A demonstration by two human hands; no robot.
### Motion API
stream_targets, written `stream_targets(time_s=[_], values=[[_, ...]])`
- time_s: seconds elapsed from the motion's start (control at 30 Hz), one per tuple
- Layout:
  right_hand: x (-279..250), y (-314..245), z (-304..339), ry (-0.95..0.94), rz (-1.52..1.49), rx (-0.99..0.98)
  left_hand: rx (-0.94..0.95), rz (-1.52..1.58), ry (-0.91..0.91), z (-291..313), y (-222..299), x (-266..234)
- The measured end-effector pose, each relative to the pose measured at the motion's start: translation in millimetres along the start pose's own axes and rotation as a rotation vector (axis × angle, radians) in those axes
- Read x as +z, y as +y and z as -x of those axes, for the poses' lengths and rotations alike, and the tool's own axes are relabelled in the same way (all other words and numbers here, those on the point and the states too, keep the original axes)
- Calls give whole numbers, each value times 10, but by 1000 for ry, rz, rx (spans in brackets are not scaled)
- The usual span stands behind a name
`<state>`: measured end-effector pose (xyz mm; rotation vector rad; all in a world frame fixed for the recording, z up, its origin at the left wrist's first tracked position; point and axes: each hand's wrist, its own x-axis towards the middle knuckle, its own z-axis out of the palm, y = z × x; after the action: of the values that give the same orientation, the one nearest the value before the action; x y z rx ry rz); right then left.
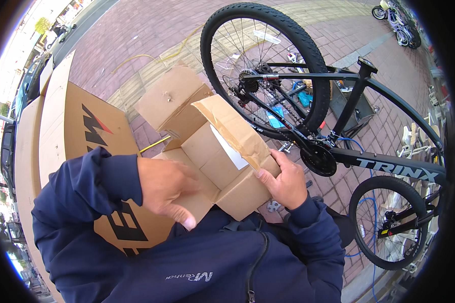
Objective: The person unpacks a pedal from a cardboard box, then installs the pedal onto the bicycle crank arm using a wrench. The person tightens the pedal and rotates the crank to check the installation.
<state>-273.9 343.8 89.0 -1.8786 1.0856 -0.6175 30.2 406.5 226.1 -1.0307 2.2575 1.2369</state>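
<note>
The small cardboard box [243,195] is above the lap, opening upward, its long axis from upper left to lower right. The right hand [288,181] grasps its right edge; the left hand [165,185], thumb spread, is blurred: whether its grip holds the flap, I cannot tell.

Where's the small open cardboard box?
Head view, centre: the open box is held at its right edge by the right hand, with the large carton to its left.

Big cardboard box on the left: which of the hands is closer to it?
Left. The left hand is just right of the big box; the right hand is farther away, gripping the small box's right side.
</note>
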Motion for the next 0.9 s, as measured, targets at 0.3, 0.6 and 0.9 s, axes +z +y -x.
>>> stream_targets(time_s=[0.3, 0.6, 0.9], values=[[78, 58, -164, -48, -11, 31, -41, -731, 482, -1111, -723, 4], [263, 249, -163, 189, -259, 18, -35, -106, 461, -802, -478, 207], [408, 215, -120, 264, -312, 8, -37, 670, 190, -812, -249, 304]])
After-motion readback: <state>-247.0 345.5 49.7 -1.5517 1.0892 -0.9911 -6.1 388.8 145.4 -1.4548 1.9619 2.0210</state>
